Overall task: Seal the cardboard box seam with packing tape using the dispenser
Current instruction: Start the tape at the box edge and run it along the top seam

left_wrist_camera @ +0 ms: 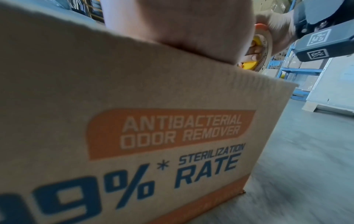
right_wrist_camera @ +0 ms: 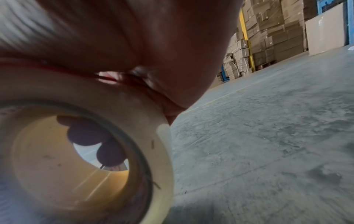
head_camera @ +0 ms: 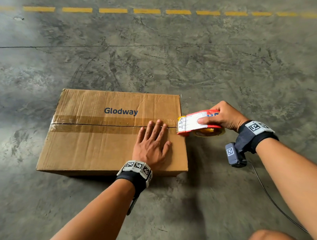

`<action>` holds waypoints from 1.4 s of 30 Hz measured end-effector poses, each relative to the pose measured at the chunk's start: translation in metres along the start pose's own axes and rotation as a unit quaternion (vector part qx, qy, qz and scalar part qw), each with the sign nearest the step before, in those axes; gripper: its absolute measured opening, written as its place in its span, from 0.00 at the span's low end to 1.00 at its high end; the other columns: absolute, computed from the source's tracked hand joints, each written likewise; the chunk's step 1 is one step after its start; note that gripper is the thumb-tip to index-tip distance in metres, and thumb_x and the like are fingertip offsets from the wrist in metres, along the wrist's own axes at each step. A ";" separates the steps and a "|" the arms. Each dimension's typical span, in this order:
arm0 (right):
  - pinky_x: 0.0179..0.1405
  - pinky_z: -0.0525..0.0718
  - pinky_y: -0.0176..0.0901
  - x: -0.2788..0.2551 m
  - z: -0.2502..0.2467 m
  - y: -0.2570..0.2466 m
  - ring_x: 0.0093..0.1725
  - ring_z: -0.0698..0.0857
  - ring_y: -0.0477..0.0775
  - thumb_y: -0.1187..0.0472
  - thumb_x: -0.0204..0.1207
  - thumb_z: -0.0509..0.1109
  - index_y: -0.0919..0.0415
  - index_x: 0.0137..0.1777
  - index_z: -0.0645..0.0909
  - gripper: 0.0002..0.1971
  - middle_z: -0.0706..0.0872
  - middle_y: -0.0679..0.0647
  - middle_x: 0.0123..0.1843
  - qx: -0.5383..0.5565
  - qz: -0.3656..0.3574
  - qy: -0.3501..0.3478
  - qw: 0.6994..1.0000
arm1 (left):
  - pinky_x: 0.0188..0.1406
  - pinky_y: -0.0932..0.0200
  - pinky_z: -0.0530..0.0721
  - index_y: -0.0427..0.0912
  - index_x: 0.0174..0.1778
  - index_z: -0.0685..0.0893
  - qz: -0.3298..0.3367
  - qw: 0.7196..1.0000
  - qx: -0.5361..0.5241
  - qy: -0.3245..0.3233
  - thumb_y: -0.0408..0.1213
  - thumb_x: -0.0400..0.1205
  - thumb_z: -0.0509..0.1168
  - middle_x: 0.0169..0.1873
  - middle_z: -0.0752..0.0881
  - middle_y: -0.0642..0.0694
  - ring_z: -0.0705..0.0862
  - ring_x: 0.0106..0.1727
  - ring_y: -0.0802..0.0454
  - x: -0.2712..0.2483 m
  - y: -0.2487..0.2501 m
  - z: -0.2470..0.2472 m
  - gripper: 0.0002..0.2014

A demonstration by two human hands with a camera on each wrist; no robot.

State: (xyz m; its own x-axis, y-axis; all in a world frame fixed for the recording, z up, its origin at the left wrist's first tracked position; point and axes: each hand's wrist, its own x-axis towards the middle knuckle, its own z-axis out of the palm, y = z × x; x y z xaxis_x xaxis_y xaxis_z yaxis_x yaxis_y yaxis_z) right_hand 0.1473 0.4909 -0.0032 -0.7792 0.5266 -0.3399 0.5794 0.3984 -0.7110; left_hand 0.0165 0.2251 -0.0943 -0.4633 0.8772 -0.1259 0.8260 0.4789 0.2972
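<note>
Right now my left hand (head_camera: 152, 144) lies flat on the cardboard box (head_camera: 91, 143), which sits on the floor, fingers across its seam (head_camera: 98, 124), while my right hand (head_camera: 222, 116) grips the tape dispenser (head_camera: 195, 123) at the box's right edge. I judge this the start of the run: next I'd drag it leftward along the seam, pressing down.

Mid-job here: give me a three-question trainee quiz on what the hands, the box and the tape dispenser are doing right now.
1. True or false: the left hand lies flat on top of the box.
2. Which hand grips the tape dispenser? A) left B) right C) both
3. Fill in: the dispenser's front end is at the box's ____ edge, in line with the seam.

Key
1. True; the fingers are straight, their tips at the seam.
2. B; the right hand wraps around it.
3. Right, as seen in the head view.
</note>
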 end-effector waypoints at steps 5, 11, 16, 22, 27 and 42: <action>0.30 0.81 0.34 -0.001 -0.005 0.006 0.25 0.86 0.39 0.50 0.68 0.87 0.59 0.33 0.92 0.13 0.91 0.44 0.25 0.044 -0.011 0.002 0.999 | 0.87 0.47 0.38 0.56 0.88 0.39 0.000 1.000 -0.004 0.007 0.64 0.87 0.37 0.87 0.37 0.55 0.33 0.87 0.52 -0.001 -0.001 -0.001 0.34; 0.27 0.77 0.34 0.001 -0.013 0.010 0.22 0.81 0.41 0.51 0.65 0.90 0.64 0.33 0.92 0.17 0.88 0.45 0.22 0.036 -0.007 -0.005 0.999 | 0.88 0.46 0.40 0.56 0.88 0.39 -0.002 1.000 -0.006 0.009 0.64 0.87 0.38 0.87 0.38 0.55 0.34 0.88 0.52 -0.002 -0.002 0.001 0.34; 0.26 0.78 0.30 -0.011 -0.031 0.026 0.24 0.82 0.41 0.44 0.57 0.91 0.65 0.36 0.94 0.23 0.90 0.48 0.26 0.059 0.005 0.001 0.998 | 0.88 0.46 0.40 0.56 0.88 0.40 -0.002 1.000 -0.006 0.013 0.63 0.87 0.38 0.87 0.39 0.55 0.36 0.88 0.51 -0.002 0.000 0.001 0.34; 0.38 0.76 0.45 -0.013 -0.039 0.036 0.33 0.82 0.54 0.37 0.49 0.85 0.74 0.40 0.93 0.36 0.90 0.63 0.33 0.047 0.010 -0.002 0.999 | 0.88 0.46 0.40 0.56 0.88 0.40 0.003 1.000 -0.006 0.011 0.63 0.88 0.38 0.87 0.38 0.54 0.36 0.88 0.50 -0.003 0.000 -0.002 0.34; 0.35 0.74 0.44 -0.019 -0.045 0.047 0.30 0.80 0.49 0.37 0.47 0.86 0.68 0.34 0.94 0.31 0.88 0.55 0.29 0.046 0.046 0.005 0.998 | 0.88 0.45 0.40 0.56 0.88 0.40 -0.001 1.000 0.004 0.011 0.63 0.88 0.38 0.87 0.38 0.53 0.36 0.88 0.50 -0.003 0.000 -0.002 0.33; 0.20 0.67 0.31 -0.004 -0.014 0.068 0.19 0.69 0.39 0.57 0.69 0.89 0.77 0.33 0.89 0.21 0.77 0.43 0.18 0.019 0.041 0.004 0.999 | 0.87 0.38 0.48 0.58 0.88 0.46 0.089 0.996 0.020 0.006 0.47 0.83 0.53 0.88 0.39 0.51 0.36 0.88 0.41 0.019 0.038 -0.016 0.37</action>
State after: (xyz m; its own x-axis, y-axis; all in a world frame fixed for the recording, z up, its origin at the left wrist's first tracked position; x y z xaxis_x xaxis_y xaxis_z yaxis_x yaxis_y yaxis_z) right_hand 0.1928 0.5264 -0.0414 -0.7276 0.5625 -0.3927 0.6313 0.3250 -0.7042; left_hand 0.0334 0.2596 -0.0707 -0.3118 0.9481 -0.0629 0.9075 0.3168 0.2759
